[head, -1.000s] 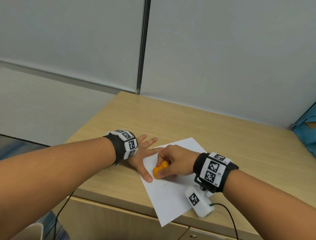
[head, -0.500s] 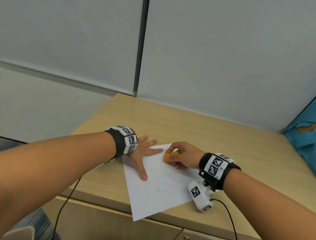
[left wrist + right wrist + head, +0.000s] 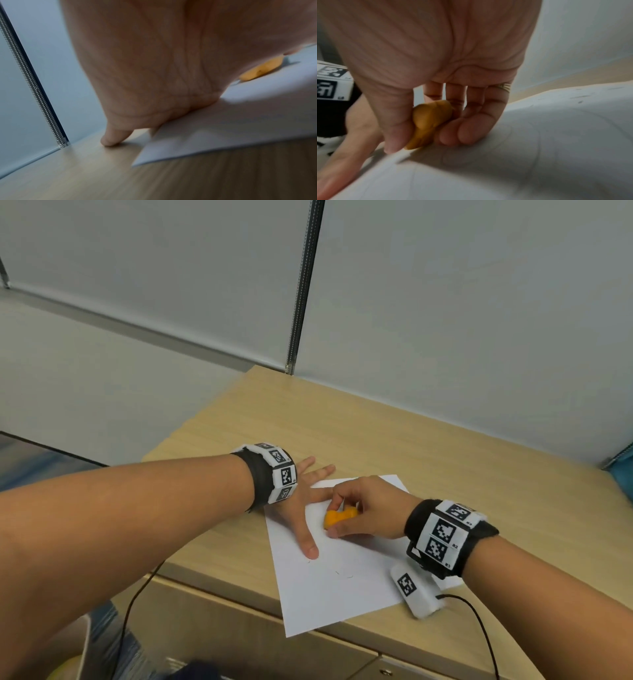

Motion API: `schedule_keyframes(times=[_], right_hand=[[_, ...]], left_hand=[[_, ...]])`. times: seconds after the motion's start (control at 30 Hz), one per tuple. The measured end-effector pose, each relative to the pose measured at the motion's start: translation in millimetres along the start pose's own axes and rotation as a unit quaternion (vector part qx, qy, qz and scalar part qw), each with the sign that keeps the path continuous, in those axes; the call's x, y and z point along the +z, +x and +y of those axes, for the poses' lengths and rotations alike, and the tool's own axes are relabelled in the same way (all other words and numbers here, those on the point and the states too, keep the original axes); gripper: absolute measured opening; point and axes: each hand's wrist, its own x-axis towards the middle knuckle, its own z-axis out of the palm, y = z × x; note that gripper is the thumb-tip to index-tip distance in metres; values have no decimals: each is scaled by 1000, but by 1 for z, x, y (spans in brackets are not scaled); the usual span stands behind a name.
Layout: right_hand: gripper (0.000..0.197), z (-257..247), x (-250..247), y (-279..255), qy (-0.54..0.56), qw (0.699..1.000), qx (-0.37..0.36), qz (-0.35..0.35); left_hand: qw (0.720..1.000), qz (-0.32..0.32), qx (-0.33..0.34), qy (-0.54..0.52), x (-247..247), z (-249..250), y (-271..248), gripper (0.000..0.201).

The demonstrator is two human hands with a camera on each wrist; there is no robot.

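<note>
Orange eraser [image 3: 339, 517] is pinched between the thumb and curled fingers of the right hand [image 3: 371, 508], its lower end down on a white paper sheet [image 3: 342, 594], towards the sheet's far left. The left hand [image 3: 300, 505] lies flat, fingers straight and spread, pressing the sheet's left edge onto the wooden counter [image 3: 428, 446]. Faint pencil marks [image 3: 343, 574] show nearer.

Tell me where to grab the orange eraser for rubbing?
Pinch the orange eraser by its two side faces, coming down from above, as the right hand does. It's a small chunk whose lower end rests on the paper, so that end must stay free.
</note>
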Motion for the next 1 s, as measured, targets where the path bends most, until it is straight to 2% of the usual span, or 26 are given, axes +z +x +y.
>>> schedule_keyframes(times=[0.17, 0.37, 0.6, 0.67, 0.83, 0.9, 1.0], right_hand=[[34, 3, -8, 5, -20, 998, 34, 42], [24, -19, 8, -9, -90, 995, -40, 18], [24, -22, 10, -7, -106, 993, -50, -3], [24, -19, 7, -3, -108, 994, -33, 0], [24, -5, -9, 11, -136, 986, 60, 69], [24, -13, -1, 7, -163, 984, 40, 63], [28, -29, 17, -10, -118, 992, -43, -7]], left_hand=[[1000, 7, 4, -8, 1, -1, -1, 133], [1000, 1, 5, 1, 2, -4, 3, 135], [1000, -10, 1, 8, 2, -4, 6, 136], [1000, -9, 2, 8, 1, -3, 5, 134], [1000, -1, 9, 2, 2, -3, 4, 135], [1000, -7, 3, 10, 1, -3, 4, 135], [999, -17, -4, 36, -2, 0, 3, 139]])
